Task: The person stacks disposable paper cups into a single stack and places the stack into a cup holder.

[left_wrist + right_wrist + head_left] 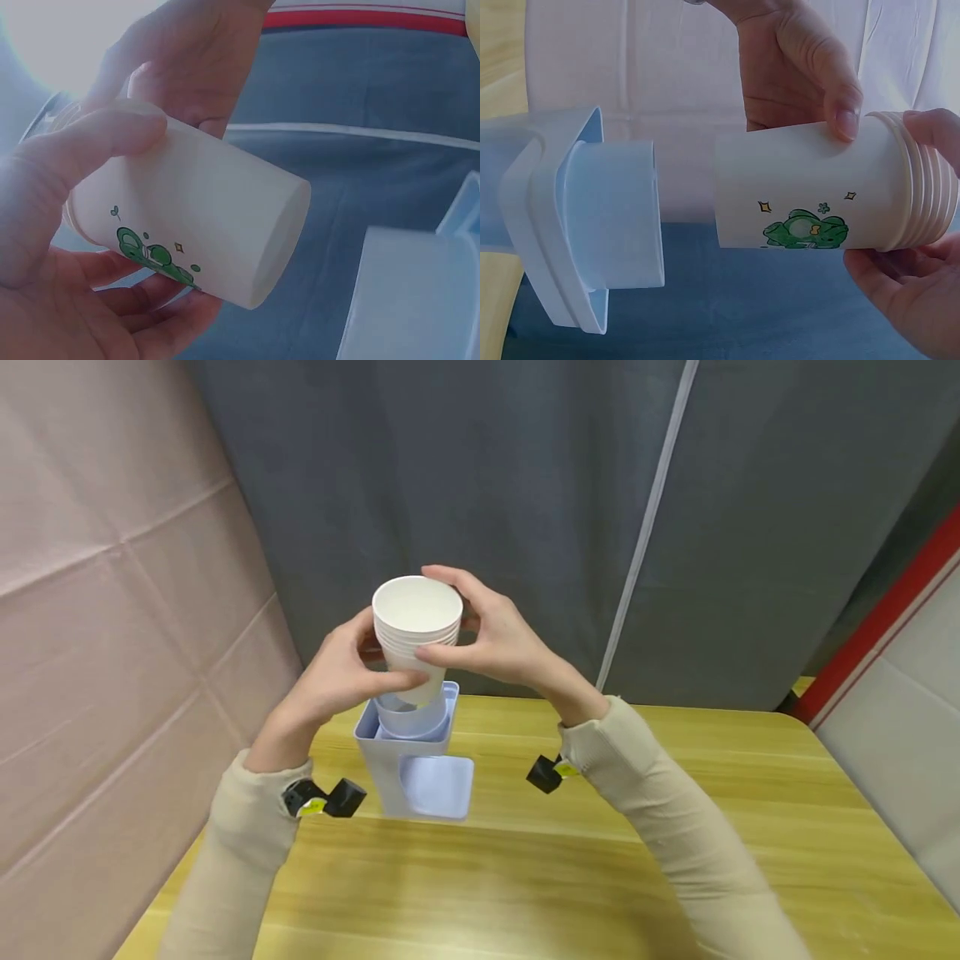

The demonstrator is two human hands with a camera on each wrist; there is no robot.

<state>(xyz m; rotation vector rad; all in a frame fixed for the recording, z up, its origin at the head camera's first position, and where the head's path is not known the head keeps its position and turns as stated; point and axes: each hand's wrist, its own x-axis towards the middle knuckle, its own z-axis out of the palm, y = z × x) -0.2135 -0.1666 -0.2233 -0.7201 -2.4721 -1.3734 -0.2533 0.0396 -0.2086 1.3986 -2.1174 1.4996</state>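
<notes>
A nested stack of white paper cups (417, 610) is held upright by both hands, above a pale blue cup dispenser (381, 768). My left hand (341, 672) grips the stack low on its left side, thumb across the front. On the right, my right hand (498, 631) holds it near the stacked rims. Green cartoon prints show on the outer paper cup (810, 180) in the right wrist view. There, a gap separates the cup's base from the round tube (615, 214) of the dispenser. The left wrist view shows the cup's base (281, 244) pointing toward the dispenser.
The dispenser stands on a wood-grain table (525, 877), its flat tray (442, 785) reaching out at the lower right. A dark grey curtain (465, 468) hangs behind the table. Pinkish cloth (112, 635) covers the left side, and a red-edged white panel (915, 677) stands at right.
</notes>
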